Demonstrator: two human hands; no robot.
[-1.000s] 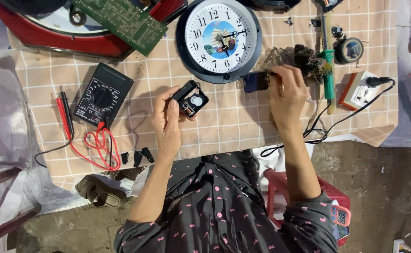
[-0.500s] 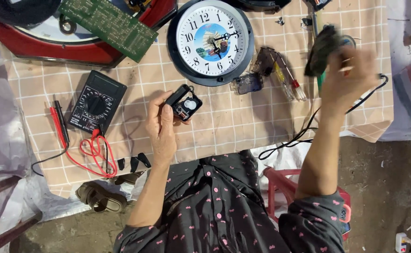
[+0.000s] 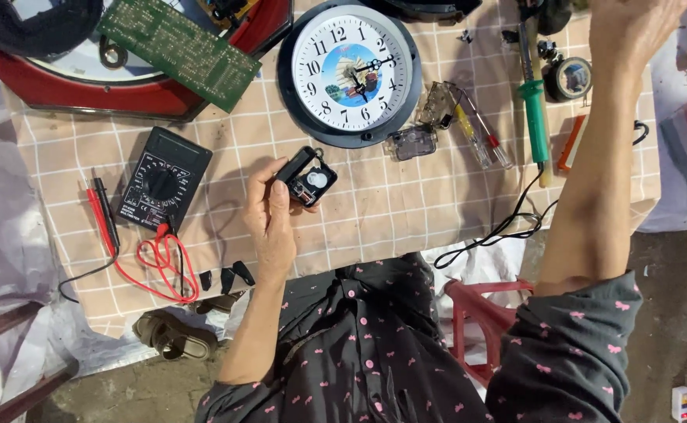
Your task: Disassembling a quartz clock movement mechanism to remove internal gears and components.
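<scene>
**A Small Black Clock Part Is Being Held Over the Table**

Head view: A small black clock part (image 3: 306, 178) is being gripped by the left hand (image 3: 273, 223). It is being held just above the checked cloth on the table (image 3: 375, 211), right below the round wall clock (image 3: 350, 72). The fingers are being curled around its left side, and the thumb is being pressed near its edge. The right hand (image 3: 633, 31) is being lifted high at the top right corner. Part of it is being cut off by the edge of the picture, so it cannot be told if it is open or closed, or if anything is being held in it.

The little part is being held by one hand only, so it could slip and drop onto the cloth. Tiny bits inside could be lost if it is being tipped too far.

Many things are lying close by. A black meter (image 3: 163, 178) with red wires (image 3: 159, 262) is resting to the left. A clear plastic case (image 3: 412, 143) and a screwdriver (image 3: 480, 137) are lying to the right. A green-handled tool (image 3: 535, 110) and its black cord (image 3: 508, 227) are lying under the raised arm, so they could be bumped or snagged. A green circuit board (image 3: 179, 48) is resting at the top left.
</scene>
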